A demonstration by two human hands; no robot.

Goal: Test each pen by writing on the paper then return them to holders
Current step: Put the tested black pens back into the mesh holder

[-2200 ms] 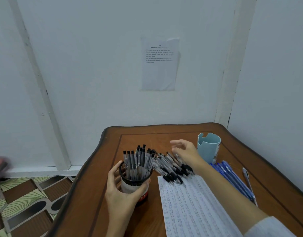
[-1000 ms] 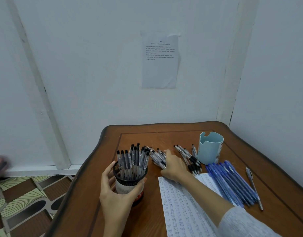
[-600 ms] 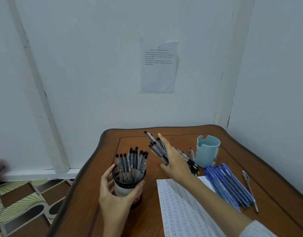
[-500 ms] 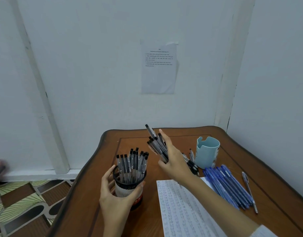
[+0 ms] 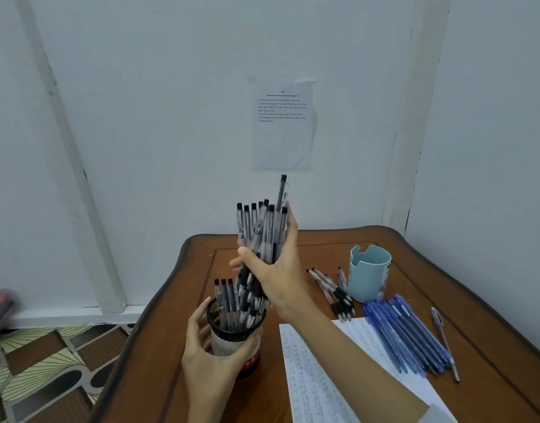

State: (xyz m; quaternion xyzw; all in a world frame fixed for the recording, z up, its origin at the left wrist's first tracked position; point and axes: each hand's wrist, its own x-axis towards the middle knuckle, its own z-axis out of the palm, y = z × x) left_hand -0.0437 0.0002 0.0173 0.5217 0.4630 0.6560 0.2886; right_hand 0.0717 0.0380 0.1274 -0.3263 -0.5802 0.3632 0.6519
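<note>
Pens [image 5: 262, 233] raised | right hand [image 5: 279, 277] grips them | left hand [image 5: 205, 364] grips holder [image 5: 229, 341] | wooden table [image 5: 491, 392], wall [image 5: 171, 117]

Holders: 2, i.e. 1 black mesh holder [image 5: 235, 340] and 1 light-blue cup [image 5: 369, 273].
Clear pens w/ black caps, 3 lots:
- bundle [image 5: 262, 230] in right hand [image 5: 277, 279]: approx 9 cap ends showing, exact no. can't tell.
- standing in the mesh holder: 3 clear of the bundle on its left side, more behind, can't count.
- loose black pens [image 5: 332, 288] on table [image 5: 491, 377] by the cup: approx 6, overlapping.

Blue pens [image 5: 406, 334]: approx 8, lying side by side.
Grey pen [image 5: 442, 334]: 1, apart at the right.
Paper: 2 sheets, 1 written sheet [image 5: 317, 377] on the table, 1 printed notice [image 5: 282, 123] on the wall.
Hands: 2, incl. left hand [image 5: 207, 358].
Table: 1.
</note>
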